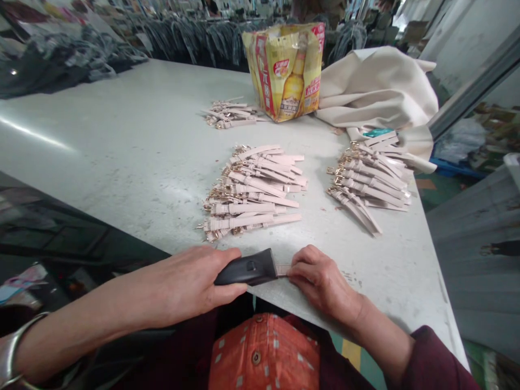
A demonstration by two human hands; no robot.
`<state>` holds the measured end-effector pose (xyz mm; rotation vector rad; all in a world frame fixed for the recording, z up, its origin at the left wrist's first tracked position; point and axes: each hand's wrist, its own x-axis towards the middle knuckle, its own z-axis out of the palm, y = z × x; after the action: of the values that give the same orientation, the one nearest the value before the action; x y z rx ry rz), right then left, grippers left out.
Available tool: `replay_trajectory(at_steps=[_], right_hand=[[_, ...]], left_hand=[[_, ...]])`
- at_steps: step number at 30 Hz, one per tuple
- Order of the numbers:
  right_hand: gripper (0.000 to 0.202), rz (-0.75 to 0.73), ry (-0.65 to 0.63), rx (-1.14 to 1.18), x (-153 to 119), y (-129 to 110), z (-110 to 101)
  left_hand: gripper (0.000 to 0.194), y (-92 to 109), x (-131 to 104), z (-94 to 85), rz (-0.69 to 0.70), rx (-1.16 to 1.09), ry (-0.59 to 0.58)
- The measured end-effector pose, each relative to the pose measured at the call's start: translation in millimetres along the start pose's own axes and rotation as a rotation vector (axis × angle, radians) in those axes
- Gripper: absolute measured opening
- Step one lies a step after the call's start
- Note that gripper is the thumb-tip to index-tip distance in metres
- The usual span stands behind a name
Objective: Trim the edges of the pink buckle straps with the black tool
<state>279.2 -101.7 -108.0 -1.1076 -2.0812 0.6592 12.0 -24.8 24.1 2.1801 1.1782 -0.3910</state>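
My left hand (pixel 195 281) is closed round a black hand-held tool (pixel 249 268) with a small raised button; its exact kind does not show. At the tool's right end, a short piece of beige strap (pixel 282 270) leads into the fingers of my right hand (pixel 319 279), which pinch it. Whether the strap goes inside the tool or only meets its edge I cannot tell. Just beyond my hands lies a pile of beige buckled straps (pixel 255 189) with gold-coloured buckles towards the left. Another pile of such straps (pixel 369 179) rests further right.
A smaller heap of straps (pixel 231 114) lies at the back beside a yellow beer carton (pixel 284 76). Beige sheet material (pixel 377 86) is bunched behind the right pile. Dark grey pieces (pixel 73 59) cover the far left of the white table (pixel 122 135). Its front edge runs close to my body.
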Motion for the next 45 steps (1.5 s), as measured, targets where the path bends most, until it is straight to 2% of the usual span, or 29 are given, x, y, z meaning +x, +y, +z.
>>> replay_trajectory(at_steps=[3, 8, 11, 16, 19, 22, 27, 37, 41, 45], right_hand=[[0.017, 0.080, -0.001, 0.086, 0.8, 0.5, -1.6], [0.023, 0.192, 0.055, 0.098, -0.2, 2.5, -0.6], [0.028, 0.212, 0.060, 0.103, -0.9, 3.1, 0.4], [0.035, 0.222, 0.087, 0.128, -0.1, 4.3, 1.8], [0.035, 0.213, 0.077, 0.130, 1.2, 4.1, 2.0], [0.031, 0.224, 0.040, 0.059, 2.7, 0.6, -2.0], [0.019, 0.246, -0.065, -0.085, 4.3, -3.4, -11.9], [0.023, 0.263, -0.012, -0.057, 1.7, 2.7, -8.9], [0.021, 0.281, -0.011, -0.054, 1.9, -0.7, -10.0], [0.023, 0.300, -0.001, -0.076, 1.4, -1.7, -9.3]], left_hand=[[0.028, 14.9, 13.4, -4.6, 0.015, 0.027, -0.076], [0.031, 29.3, 31.5, -10.8, 0.009, 0.071, -0.088], [0.033, 27.2, 35.1, -11.2, 0.009, 0.036, -0.057], [0.031, 7.2, 26.8, -10.4, 0.024, -0.068, -0.005], [0.035, -3.4, 16.5, -10.9, 0.009, -0.074, -0.060], [0.035, -5.9, 11.1, -10.2, -0.009, -0.046, -0.106], [0.029, 1.1, 15.2, -7.6, 0.012, -0.043, -0.101], [0.041, 37.9, 33.1, -14.8, 0.047, 0.144, -0.079], [0.040, 37.6, 40.8, -12.8, 0.044, 0.126, -0.098], [0.034, 30.4, 41.0, -8.1, 0.056, 0.030, 0.004]])
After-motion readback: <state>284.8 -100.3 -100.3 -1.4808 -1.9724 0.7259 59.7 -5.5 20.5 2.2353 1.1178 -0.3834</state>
